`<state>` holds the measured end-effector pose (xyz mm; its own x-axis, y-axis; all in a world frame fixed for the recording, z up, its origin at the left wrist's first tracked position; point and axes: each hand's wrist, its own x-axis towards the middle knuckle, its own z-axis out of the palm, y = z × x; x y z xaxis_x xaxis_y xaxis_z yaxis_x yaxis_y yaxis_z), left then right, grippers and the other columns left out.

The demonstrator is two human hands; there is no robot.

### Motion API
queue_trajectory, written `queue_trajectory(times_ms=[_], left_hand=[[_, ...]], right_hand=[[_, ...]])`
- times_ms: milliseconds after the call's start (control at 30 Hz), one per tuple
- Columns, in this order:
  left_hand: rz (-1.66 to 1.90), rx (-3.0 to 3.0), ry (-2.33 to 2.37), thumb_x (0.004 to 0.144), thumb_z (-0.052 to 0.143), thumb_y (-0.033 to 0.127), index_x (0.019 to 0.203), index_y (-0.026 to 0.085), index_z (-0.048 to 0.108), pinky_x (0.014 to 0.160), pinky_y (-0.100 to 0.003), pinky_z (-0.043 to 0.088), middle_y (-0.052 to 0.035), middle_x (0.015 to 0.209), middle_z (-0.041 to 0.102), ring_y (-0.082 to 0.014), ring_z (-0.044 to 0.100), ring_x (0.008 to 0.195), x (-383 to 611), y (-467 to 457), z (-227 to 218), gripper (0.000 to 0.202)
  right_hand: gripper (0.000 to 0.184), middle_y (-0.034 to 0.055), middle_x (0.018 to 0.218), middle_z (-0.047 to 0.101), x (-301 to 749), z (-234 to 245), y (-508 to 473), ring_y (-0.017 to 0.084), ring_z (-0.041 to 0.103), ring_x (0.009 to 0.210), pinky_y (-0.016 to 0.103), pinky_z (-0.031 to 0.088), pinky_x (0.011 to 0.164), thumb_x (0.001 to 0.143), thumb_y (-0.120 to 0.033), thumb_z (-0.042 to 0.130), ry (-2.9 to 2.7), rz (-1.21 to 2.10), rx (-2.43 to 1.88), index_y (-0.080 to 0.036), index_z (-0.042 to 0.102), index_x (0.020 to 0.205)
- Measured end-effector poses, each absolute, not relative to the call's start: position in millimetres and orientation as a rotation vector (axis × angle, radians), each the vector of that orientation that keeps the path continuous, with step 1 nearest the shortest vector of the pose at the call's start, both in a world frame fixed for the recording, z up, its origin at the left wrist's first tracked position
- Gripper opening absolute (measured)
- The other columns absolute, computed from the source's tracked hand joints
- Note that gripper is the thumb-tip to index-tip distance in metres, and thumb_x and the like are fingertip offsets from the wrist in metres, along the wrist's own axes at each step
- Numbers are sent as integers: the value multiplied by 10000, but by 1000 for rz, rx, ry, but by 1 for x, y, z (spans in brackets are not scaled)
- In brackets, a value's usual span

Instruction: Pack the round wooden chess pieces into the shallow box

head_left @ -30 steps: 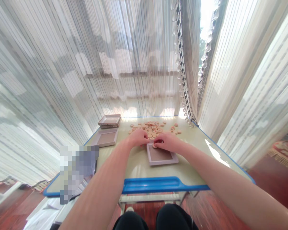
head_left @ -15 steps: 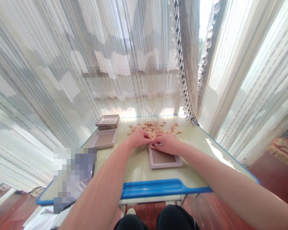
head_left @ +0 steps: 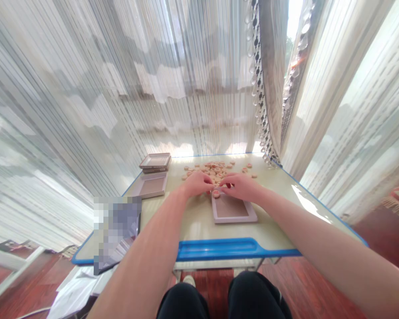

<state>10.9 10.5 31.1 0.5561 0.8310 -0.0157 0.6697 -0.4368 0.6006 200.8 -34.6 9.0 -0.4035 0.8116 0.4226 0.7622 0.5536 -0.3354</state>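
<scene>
A shallow open box (head_left: pixel 231 219) with a pale rim and brown floor lies in front of me. One round wooden Chinese chess piece (head_left: pixel 216 193) with a red mark rests in its far left corner. My left hand (head_left: pixel 198 183) is beside that corner, its fingertips pinched together; anything between them is hidden. Over the box's far edge is my right hand (head_left: pixel 241 186), fingers bent and apart, with nothing visible in them. Just beyond both hands spreads a loose pile of similar wooden chess pieces (head_left: pixel 216 169).
At the table's left stand a small stack of shallow boxes (head_left: pixel 155 160) and another open box (head_left: pixel 151 185). A dark-edged, partly blurred-out object (head_left: pixel 119 235) lies at the near left. The table has a blue edge tray (head_left: pixel 219 249). Sheer curtains (head_left: pixel 193 110) hang behind.
My right fingers have drawn back from the box's far left corner and spread. The chess piece they covered now shows in that corner. My view has shifted slightly.
</scene>
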Motion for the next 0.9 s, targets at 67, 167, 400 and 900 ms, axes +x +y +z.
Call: queue_trajectory(times_ms=[67, 167, 400, 900], left_hand=[[381, 2224, 1224, 625, 547, 328, 671, 152, 665, 425, -195, 345, 10, 579, 602, -95, 492, 487, 11, 10, 32, 218], [392, 2244, 1206, 621, 552, 327, 651, 157, 660, 423, -193, 344, 16, 563, 589, -95, 492, 490, 11, 12, 31, 203], [357, 2264, 1174, 632, 546, 325, 650, 161, 661, 439, -198, 349, 21, 555, 580, -90, 490, 477, 9, 18, 26, 201], [418, 2334, 1176, 610, 534, 278, 607, 155, 663, 490, -205, 325, 18, 559, 587, -99, 490, 551, 10, 16, 26, 177]], right_hand=[[144, 16, 761, 625, 201, 10, -36, 119, 532, 657, 237, 380, 611, 764, -269, 594, -2249, 125, -1275, -222, 716, 823], [154, 24, 737, 614, 199, 12, -39, 151, 545, 744, 248, 388, 639, 769, -315, 604, -2293, 103, -1243, -245, 729, 826], [175, 26, 721, 599, 199, 10, -37, 160, 533, 745, 261, 395, 640, 773, -301, 604, -2393, 111, -1192, -292, 727, 897], [311, 90, 882, 693, 277, 14, -1, 218, 620, 825, 282, 441, 705, 772, -283, 457, -1691, -193, -2074, -179, 714, 914]])
